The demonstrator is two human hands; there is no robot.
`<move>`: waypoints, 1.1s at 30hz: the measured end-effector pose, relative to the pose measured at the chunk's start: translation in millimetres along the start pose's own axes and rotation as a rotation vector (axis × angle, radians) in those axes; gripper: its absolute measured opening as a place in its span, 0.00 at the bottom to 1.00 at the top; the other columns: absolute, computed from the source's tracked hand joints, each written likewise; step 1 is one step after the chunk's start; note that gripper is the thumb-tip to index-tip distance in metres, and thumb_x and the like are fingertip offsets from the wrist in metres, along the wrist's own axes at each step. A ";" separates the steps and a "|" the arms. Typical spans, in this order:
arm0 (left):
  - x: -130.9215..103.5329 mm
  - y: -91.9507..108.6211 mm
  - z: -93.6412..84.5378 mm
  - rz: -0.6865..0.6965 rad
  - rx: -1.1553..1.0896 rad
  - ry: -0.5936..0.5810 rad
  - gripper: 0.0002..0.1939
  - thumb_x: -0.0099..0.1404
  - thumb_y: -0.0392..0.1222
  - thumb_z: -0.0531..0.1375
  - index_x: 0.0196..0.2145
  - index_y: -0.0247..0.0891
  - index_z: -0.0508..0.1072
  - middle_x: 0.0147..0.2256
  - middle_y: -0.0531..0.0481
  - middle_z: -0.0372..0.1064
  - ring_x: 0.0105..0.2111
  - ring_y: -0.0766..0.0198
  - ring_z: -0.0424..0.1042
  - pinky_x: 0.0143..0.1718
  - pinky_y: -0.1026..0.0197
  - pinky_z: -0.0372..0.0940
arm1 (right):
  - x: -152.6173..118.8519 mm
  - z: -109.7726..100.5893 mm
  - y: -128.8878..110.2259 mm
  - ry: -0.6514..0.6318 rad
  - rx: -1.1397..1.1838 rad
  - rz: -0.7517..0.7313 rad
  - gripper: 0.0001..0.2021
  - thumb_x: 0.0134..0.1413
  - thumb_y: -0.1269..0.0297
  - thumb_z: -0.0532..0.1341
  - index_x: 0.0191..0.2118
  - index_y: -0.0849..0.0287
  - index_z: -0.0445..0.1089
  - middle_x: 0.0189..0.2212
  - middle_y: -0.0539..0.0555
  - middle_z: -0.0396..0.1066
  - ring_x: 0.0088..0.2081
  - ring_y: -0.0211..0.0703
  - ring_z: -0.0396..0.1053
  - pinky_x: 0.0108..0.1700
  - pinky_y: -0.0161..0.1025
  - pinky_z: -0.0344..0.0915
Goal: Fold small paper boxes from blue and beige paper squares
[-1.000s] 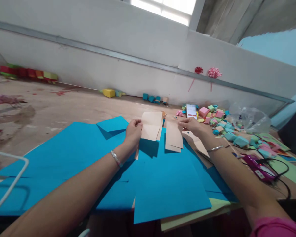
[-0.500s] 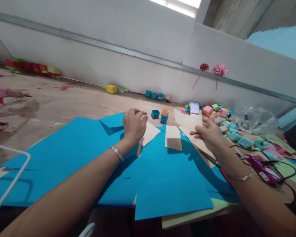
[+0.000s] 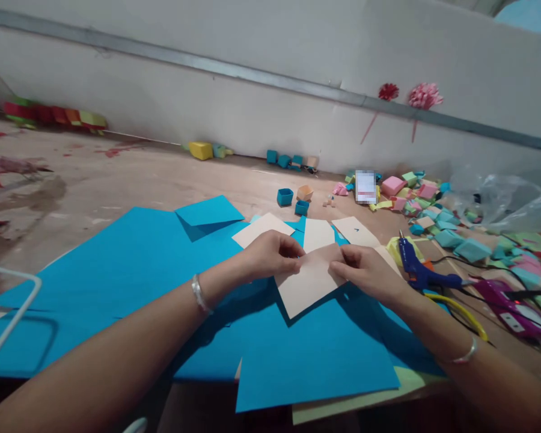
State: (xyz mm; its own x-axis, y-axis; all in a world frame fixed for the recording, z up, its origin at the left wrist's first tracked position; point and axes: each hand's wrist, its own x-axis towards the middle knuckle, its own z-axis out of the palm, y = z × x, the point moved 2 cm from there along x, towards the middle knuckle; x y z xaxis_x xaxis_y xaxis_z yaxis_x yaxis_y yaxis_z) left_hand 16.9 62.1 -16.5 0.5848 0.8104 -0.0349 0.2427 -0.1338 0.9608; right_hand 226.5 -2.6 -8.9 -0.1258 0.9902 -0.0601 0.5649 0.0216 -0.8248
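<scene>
Two hands, one sheet: left hand (image 3: 275,255) and right hand (image 3: 365,267), apart from each other, each with thumb and fingers pinched on an upper edge of one peach sheet (image 3: 306,294). The sheet lies between them, tilted, over a large blue sheet (image 3: 315,361), its near corner pointing toward the wearer (a narrow shadow runs beneath it).

Three further peach pieces, just beyond the hands: left piece (image 3: 261,227), middle piece (image 3: 319,233), right piece (image 3: 356,230), the last bearing a small dark mark.

One folded blue sheet (image 3: 210,210), left of these, one flap raised.

Three small paper boxes, farther back on the counter (image 3: 153,174): blue box (image 3: 285,197), peach box (image 3: 305,192) and smaller blue box (image 3: 302,208), grouped closely.

One blue glue gun (image 3: 428,273), beside the right forearm; near it, one magenta power strip (image 3: 514,313) with black cables.

One heap of coloured paper boxes (image 3: 433,204), at right, next to a clear plastic bag (image 3: 518,201); one phone (image 3: 366,186), propped at the heap's left end, its screen blurred.

Two paper flowers, red flower (image 3: 388,91) and pink flower (image 3: 425,96), against the wall (image 3: 207,108).
</scene>
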 end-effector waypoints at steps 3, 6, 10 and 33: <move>-6.4 10.0 0.0 -0.006 0.195 -0.056 0.07 0.46 0.35 0.65 0.27 0.41 0.82 0.24 0.49 0.76 0.26 0.58 0.72 0.23 0.64 0.61 | -0.1 -2.2 4.3 0.006 -0.225 -0.130 0.07 0.51 0.62 0.62 0.25 0.58 0.69 0.22 0.48 0.65 0.26 0.36 0.61 0.26 0.34 0.55; -12.0 17.8 2.1 -0.053 0.340 -0.209 0.10 0.49 0.34 0.64 0.31 0.40 0.82 0.26 0.51 0.77 0.28 0.61 0.72 0.24 0.66 0.59 | -5.3 -0.9 2.3 -0.042 -0.259 -0.223 0.06 0.53 0.67 0.61 0.36 0.56 0.74 0.31 0.50 0.73 0.31 0.38 0.66 0.32 0.35 0.60; -13.5 20.2 5.6 -0.047 0.435 -0.261 0.10 0.55 0.35 0.64 0.36 0.39 0.81 0.30 0.52 0.78 0.30 0.64 0.72 0.27 0.66 0.58 | -12.1 1.6 -1.1 -0.098 -0.285 -0.312 0.05 0.56 0.70 0.59 0.34 0.58 0.73 0.32 0.51 0.75 0.32 0.38 0.69 0.34 0.35 0.62; -26.0 34.1 12.3 0.671 0.995 0.185 0.10 0.66 0.34 0.57 0.29 0.38 0.76 0.33 0.49 0.74 0.34 0.62 0.68 0.34 0.60 0.60 | -34.4 -5.8 -5.6 0.426 -0.701 -0.815 0.08 0.57 0.74 0.61 0.40 0.55 0.73 0.36 0.53 0.75 0.37 0.43 0.69 0.39 0.41 0.65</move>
State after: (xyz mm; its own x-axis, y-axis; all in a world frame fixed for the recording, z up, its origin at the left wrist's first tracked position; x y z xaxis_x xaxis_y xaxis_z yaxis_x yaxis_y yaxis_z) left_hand 19.4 29.5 13.8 0.7231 0.4698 0.5064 0.4696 -0.8720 0.1384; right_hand 232.4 -36.0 1.1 -0.4511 0.6103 0.6512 0.7880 0.6150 -0.0304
